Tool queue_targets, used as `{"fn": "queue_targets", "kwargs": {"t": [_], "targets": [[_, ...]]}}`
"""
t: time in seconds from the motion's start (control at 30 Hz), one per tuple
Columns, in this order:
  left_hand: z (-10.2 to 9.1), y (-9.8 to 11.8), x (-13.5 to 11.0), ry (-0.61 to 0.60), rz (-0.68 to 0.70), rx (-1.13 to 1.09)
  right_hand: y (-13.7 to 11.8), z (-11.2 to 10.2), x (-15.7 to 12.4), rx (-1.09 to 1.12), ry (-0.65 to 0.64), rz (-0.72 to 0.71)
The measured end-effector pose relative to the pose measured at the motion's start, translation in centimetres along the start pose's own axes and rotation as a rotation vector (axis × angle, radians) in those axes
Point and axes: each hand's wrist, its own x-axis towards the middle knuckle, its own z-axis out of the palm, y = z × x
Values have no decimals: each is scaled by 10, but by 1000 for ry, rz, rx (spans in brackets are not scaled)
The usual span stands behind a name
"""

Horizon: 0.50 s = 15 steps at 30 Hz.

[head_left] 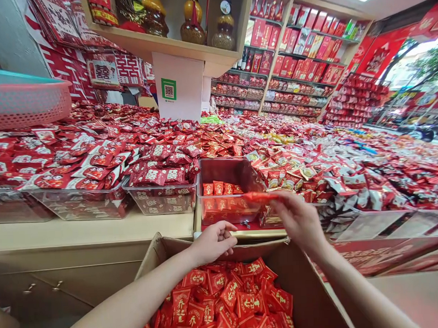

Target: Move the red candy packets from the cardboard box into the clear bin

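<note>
My right hand [299, 221] pinches a red candy packet [259, 196] over the right side of a clear plastic bin [230, 214]. Upright red packets [222, 188] stand in a row inside that bin. Loosely curled, my left hand [215, 241] hovers above the far edge of a cardboard box [300, 281]; its thumb and index finger are apart and nothing shows between them. Many red packets with gold lettering [228, 299] lie in a heap inside the box, below both hands.
Clear bins heaped with dark red packets [164, 169] and red-and-white packets [92, 172] stand to the left. More wrapped sweets [379, 181] spread to the right. A pink basket [23, 102] sits at the left, and an overhanging shelf [184, 42] holds gourd-shaped bottles.
</note>
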Motion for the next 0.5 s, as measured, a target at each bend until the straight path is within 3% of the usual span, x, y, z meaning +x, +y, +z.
{"fn": "queue_targets", "kwargs": {"t": [0.03, 0.1, 0.23, 0.3, 0.5], "targets": [[0, -1, 0, -17, -10, 26, -2, -6, 18, -147, 30, -112], [1, -3, 0, -30, -7, 60, -3, -10, 54, -408, -108, -215], [0, -4, -1, -16, 9, 84, -1, 12, 107, -793, -803, -165], [-1, -3, -1, -16, 16, 90, -2, 30, 118, -895, -1060, -133], [-2, -4, -2, -27, 11, 77, -3, 66, 126, -876, -1373, -21]]}}
